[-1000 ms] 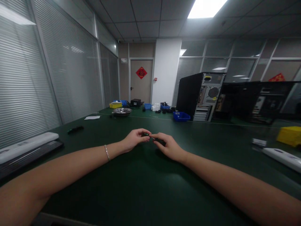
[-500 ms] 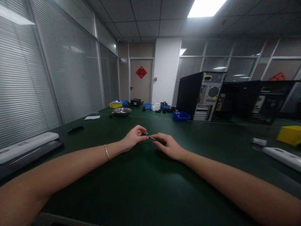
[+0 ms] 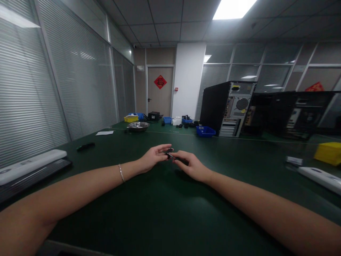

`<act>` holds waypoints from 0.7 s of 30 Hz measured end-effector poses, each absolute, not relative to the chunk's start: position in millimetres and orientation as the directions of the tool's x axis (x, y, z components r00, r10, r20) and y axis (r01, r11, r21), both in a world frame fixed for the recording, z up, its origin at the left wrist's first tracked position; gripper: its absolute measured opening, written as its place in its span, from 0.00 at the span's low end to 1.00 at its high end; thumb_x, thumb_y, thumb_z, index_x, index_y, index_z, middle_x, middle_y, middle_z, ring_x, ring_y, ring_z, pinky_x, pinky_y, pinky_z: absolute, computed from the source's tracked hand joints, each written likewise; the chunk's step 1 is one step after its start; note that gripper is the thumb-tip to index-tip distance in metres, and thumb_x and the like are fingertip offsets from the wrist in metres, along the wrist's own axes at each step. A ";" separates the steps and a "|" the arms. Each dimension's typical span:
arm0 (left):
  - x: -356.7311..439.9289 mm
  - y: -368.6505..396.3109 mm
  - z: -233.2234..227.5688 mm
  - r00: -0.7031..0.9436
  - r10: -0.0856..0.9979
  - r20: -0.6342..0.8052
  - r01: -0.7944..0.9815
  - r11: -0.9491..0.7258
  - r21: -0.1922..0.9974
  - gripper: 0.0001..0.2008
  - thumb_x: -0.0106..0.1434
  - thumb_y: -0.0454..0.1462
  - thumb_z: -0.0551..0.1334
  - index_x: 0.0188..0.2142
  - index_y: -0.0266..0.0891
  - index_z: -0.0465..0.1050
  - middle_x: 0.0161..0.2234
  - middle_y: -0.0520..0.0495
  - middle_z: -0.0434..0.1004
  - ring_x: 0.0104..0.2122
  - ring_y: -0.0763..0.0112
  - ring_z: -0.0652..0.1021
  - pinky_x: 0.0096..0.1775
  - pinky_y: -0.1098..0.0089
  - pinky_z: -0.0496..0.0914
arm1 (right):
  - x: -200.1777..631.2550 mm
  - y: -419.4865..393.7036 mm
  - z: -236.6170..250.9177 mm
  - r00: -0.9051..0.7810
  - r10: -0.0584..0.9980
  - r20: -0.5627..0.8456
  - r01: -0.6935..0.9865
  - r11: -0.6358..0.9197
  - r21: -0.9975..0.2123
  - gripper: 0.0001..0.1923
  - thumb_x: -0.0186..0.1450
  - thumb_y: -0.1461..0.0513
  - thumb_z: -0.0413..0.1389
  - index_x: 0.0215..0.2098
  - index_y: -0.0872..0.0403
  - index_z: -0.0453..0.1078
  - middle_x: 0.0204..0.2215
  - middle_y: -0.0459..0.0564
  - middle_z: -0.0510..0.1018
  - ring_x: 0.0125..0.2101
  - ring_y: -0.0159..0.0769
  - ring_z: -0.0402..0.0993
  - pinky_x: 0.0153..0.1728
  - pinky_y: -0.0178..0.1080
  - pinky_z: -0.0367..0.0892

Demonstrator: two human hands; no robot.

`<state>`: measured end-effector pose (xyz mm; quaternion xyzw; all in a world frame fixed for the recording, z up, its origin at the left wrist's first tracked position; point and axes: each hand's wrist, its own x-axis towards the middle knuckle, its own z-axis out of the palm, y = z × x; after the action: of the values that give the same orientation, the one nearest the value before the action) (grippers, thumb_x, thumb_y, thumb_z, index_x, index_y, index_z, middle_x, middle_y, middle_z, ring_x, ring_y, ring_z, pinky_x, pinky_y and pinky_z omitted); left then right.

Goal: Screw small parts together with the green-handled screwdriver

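Since half a second ago the left hand has loosened: its fingers, then pinched round the tip of a small dark part, now stretch out almost flat toward 3 o'clock, and the gap between the two hands has closed. The left thumb and forefinger seem only to brush the part's near end, though the view is too small and dim to be sure of contact. A thin bracelet circles that wrist, the forearm lying low over the green table. At 3 o'clock from it, touching fingertip to fingertip, the right hand is curled palm-down, pinching the part, which sits between both hands just above the table.
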<state>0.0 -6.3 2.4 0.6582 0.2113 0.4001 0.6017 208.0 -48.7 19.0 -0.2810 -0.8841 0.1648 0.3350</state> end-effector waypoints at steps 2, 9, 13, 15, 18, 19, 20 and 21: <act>0.5 -7.6 2.6 0.606 0.741 0.290 -0.202 -0.210 0.957 0.26 0.54 0.29 0.64 0.52 0.38 0.65 0.55 0.38 0.65 0.52 0.60 0.69 0.52 0.60 0.62 | 207.6 -49.5 19.6 -0.619 0.611 0.494 0.380 0.783 -0.492 0.17 0.65 0.63 0.49 0.53 0.51 0.65 0.40 0.50 0.73 0.40 0.37 0.69 0.42 0.39 0.64; -0.9 -11.5 10.5 0.534 0.773 0.343 -0.034 -0.386 0.922 0.17 0.58 0.32 0.60 0.48 0.38 0.69 0.49 0.42 0.72 0.49 0.64 0.71 0.52 0.61 0.62 | 207.3 -49.1 16.5 -0.486 0.679 0.551 0.422 0.734 -0.532 0.17 0.65 0.64 0.50 0.53 0.52 0.63 0.41 0.51 0.74 0.38 0.37 0.70 0.37 0.39 0.66; -2.0 -13.2 15.7 0.510 0.776 0.372 0.046 -0.457 0.888 0.15 0.58 0.31 0.60 0.46 0.37 0.72 0.46 0.43 0.73 0.47 0.63 0.72 0.50 0.62 0.64 | 208.2 -45.2 13.3 -0.473 0.677 0.564 0.456 0.736 -0.500 0.16 0.64 0.65 0.50 0.51 0.52 0.66 0.42 0.51 0.74 0.40 0.38 0.70 0.38 0.39 0.66; -2.2 -12.1 15.5 0.511 0.763 0.396 0.076 -0.499 0.863 0.14 0.57 0.32 0.61 0.44 0.36 0.73 0.45 0.43 0.74 0.46 0.63 0.73 0.50 0.62 0.64 | 208.6 -44.2 12.5 -0.484 0.669 0.564 0.464 0.743 -0.483 0.16 0.63 0.65 0.51 0.49 0.52 0.67 0.41 0.52 0.74 0.40 0.38 0.70 0.40 0.40 0.65; -2.5 -9.2 12.5 0.515 0.747 0.420 0.094 -0.536 0.839 0.14 0.56 0.34 0.62 0.44 0.36 0.74 0.45 0.43 0.75 0.46 0.62 0.73 0.50 0.62 0.65 | 208.5 -44.9 13.3 -0.488 0.672 0.557 0.486 0.739 -0.466 0.15 0.63 0.65 0.51 0.48 0.52 0.68 0.40 0.51 0.75 0.39 0.37 0.70 0.39 0.39 0.65; -2.8 -8.4 11.5 0.517 0.744 0.424 0.099 -0.543 0.834 0.15 0.56 0.35 0.62 0.44 0.36 0.74 0.45 0.43 0.75 0.46 0.62 0.73 0.49 0.62 0.65 | 208.3 -45.5 14.0 -0.487 0.675 0.554 0.493 0.736 -0.463 0.16 0.63 0.65 0.51 0.49 0.52 0.68 0.40 0.51 0.75 0.39 0.37 0.70 0.39 0.39 0.65; -3.1 -7.8 10.8 0.518 0.742 0.426 0.108 -0.550 0.828 0.15 0.57 0.35 0.62 0.44 0.36 0.74 0.44 0.43 0.75 0.45 0.62 0.74 0.48 0.62 0.66 | 208.1 -46.1 14.7 -0.488 0.676 0.552 0.498 0.735 -0.460 0.16 0.63 0.66 0.51 0.49 0.52 0.68 0.40 0.51 0.75 0.39 0.37 0.70 0.38 0.39 0.65; -3.6 -7.5 10.3 0.518 0.742 0.425 0.120 -0.555 0.823 0.15 0.57 0.36 0.62 0.45 0.36 0.73 0.44 0.43 0.76 0.44 0.62 0.74 0.47 0.63 0.66 | 207.9 -46.7 15.5 -0.488 0.676 0.552 0.502 0.734 -0.457 0.17 0.63 0.66 0.51 0.49 0.51 0.68 0.40 0.51 0.75 0.38 0.37 0.70 0.38 0.39 0.65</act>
<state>-3.6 -7.5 10.3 0.7827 0.2756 0.4062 0.3828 207.9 -46.7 15.5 -0.3448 -0.8545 0.1178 0.3702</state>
